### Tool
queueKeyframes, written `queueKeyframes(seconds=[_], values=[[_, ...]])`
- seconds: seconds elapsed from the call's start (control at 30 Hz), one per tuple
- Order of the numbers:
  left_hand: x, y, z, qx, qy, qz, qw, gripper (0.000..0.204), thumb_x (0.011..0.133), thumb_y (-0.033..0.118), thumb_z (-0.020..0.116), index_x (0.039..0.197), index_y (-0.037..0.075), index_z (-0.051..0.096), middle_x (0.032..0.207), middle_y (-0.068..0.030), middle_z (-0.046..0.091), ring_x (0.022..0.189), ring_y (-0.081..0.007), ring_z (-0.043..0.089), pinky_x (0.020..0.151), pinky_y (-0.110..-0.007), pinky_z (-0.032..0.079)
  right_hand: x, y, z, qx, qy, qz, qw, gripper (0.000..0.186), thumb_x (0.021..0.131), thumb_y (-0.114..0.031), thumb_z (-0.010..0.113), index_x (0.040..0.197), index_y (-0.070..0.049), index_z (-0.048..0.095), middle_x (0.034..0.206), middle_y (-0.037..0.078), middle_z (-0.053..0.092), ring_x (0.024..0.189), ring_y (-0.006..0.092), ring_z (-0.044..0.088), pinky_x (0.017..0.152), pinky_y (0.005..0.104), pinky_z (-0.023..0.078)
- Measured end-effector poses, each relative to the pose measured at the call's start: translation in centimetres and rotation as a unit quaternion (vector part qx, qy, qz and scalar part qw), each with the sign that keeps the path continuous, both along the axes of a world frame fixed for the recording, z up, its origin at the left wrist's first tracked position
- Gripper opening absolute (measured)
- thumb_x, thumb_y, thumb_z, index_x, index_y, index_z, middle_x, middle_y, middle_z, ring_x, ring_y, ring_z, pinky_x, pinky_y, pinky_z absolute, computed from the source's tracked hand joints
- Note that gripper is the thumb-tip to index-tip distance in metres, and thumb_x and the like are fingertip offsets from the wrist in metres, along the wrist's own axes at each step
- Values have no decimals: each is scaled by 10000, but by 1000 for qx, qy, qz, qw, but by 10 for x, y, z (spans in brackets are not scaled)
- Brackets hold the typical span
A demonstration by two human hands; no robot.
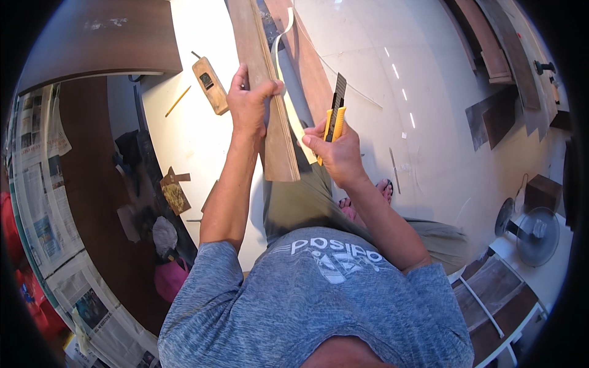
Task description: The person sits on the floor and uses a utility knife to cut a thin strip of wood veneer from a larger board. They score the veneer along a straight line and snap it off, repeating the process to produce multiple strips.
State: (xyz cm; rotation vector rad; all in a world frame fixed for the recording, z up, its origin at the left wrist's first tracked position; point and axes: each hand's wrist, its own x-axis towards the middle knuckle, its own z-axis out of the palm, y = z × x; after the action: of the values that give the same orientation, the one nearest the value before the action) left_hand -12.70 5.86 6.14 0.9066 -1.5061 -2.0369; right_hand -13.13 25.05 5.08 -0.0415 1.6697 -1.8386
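Your left hand (248,104) is clenched around a long wooden board (265,86), thumb wrapped over its right edge. The board's long axis runs away from you, from its squared near end just above your thigh up toward the top of the view, leaning slightly to the left as it goes. It is held up over the pale floor (429,92), not resting on it as far as you can see.

Your right hand (337,150) grips a yellow utility knife (334,116), fingers closed on the handle, with the dark blade pointing up and away from you, nearly parallel to the board and just to its right. A pale strip of edge banding (288,92) curls along the board's right side, between the board and the knife.

On the floor to the left of the board lie a wooden hand plane (210,86) and a yellow pencil (178,101). A small fan (535,232) stands at the right.
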Motion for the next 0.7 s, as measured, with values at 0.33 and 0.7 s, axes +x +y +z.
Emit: queueKeyframes(seconds=[0.33,0.7], values=[[73,-60,0,-174,-101,63,977,942,665,86,808,1465,-149,371,1198,-251,613,1005,-297,658,910,-376,534,7,30,-19,-28,-86,-33,995,298,822,-29,808,992,-59,565,969,91,683,749,120,616,687,273,515],[208,-51,-103,-449,-397,125,790,979,601,324,814,1483,59,483,1569,-283,328,1405,-457,364,1148,-532,345,9,47,-54,0,-130,-14,991,231,871,-92,778,1002,-60,590,851,54,665,726,136,668,636,270,485]])
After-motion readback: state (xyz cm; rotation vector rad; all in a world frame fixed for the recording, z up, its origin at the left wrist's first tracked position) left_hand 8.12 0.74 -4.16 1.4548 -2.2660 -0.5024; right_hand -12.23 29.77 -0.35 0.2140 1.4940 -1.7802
